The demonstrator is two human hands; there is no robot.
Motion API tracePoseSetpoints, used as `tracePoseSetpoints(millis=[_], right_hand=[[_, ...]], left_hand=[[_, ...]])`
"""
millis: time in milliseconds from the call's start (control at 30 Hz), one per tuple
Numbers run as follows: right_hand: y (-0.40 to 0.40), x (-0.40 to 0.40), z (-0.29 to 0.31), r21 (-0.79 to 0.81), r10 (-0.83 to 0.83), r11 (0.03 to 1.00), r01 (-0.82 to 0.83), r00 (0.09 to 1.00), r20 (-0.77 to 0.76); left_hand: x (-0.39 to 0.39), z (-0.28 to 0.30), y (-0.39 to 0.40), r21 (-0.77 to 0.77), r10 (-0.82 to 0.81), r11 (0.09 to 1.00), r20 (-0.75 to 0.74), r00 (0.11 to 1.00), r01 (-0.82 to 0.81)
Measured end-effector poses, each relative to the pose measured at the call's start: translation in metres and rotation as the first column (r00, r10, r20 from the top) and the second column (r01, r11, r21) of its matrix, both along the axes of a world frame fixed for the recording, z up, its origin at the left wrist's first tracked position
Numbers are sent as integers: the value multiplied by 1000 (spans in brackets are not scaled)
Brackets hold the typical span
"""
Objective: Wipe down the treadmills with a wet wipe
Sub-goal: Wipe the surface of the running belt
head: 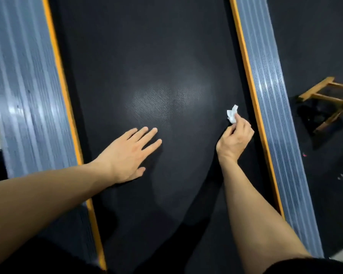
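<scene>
The treadmill's black textured belt (147, 66) fills the middle of the view, with a pale light patch near its centre. My left hand (127, 153) lies flat on the belt, fingers straight and spread, pointing up and right. My right hand (235, 138) is over the belt's right side, close to the orange edge strip, and pinches a small crumpled white wet wipe (232, 114) between thumb and fingers. The wipe sticks up above the fingertips.
Grey ribbed side rails with orange inner strips run along the left (28, 95) and right (271, 95) of the belt. A small wooden stool (329, 99) stands on the dark floor at the right. My dark clothing shows along the bottom edge.
</scene>
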State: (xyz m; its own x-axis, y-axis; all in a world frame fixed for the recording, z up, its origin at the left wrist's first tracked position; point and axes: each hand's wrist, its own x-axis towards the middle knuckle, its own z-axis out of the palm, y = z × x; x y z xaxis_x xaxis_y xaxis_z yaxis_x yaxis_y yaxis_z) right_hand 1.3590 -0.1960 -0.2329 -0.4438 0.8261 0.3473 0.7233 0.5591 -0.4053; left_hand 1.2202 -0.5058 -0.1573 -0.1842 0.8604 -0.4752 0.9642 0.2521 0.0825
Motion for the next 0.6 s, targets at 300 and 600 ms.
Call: tracePoseSetpoints(millis=[300,600], right_hand=[[16,-9,35,21,134,990,-138,981,144],[-71,-97,70,-437,133,894,-96,990,56]], left_hand=[[24,3,-30,-144,151,978,-9,988,-151],[33,2,-42,-101,180,978,-52,982,-185]])
